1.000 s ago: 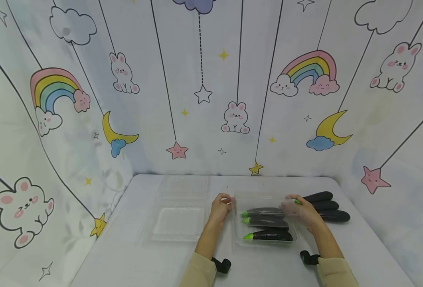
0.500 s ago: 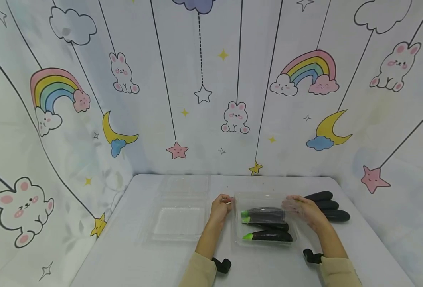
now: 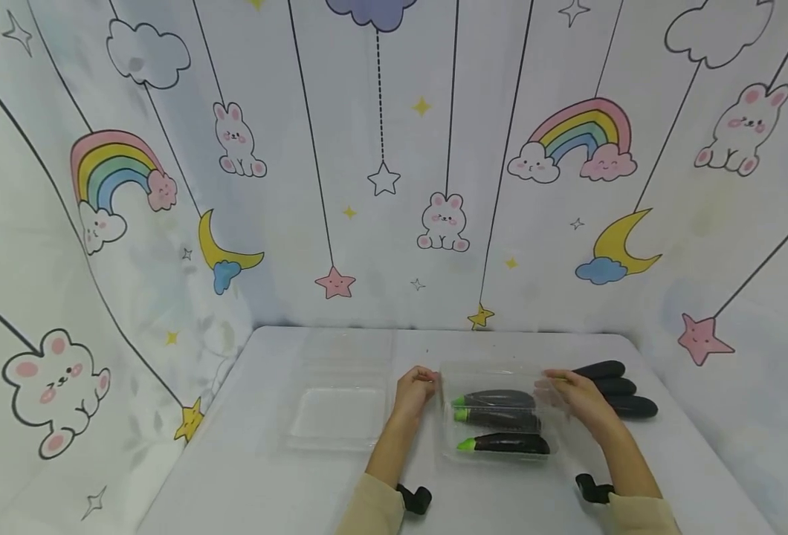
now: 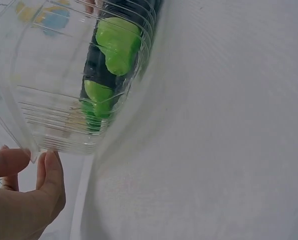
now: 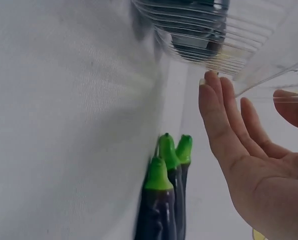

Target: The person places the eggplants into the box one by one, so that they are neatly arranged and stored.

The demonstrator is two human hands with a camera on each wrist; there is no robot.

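A clear plastic box [image 3: 449, 446] holds three dark eggplants [image 3: 511, 443] with green stem ends, lying side by side. Its clear lid is hard to make out, so I cannot tell how far it is raised. At the back left corner my left hand [image 3: 414, 392] pinches the rim; the left wrist view shows thumb and fingertips closed on that corner. My right hand [image 3: 577, 400] is at the back right corner. Seen from the right wrist, its long fingers [image 5: 221, 125] are nearly straight and reach the ribbed wall, with the thumb apart near the clear edge.
Three more eggplants [image 3: 635, 407] lie beside my right hand, toward the table's right edge. Left of my left hand rests a second clear box [image 3: 300, 446], its lid folded back. Patterned cloth walls surround the white table [image 3: 233, 475] at the back and sides.
My right hand has shifted slightly right and its fingers have moved on the box's corner. The left hand keeps its hold. The head view has tilted a little.
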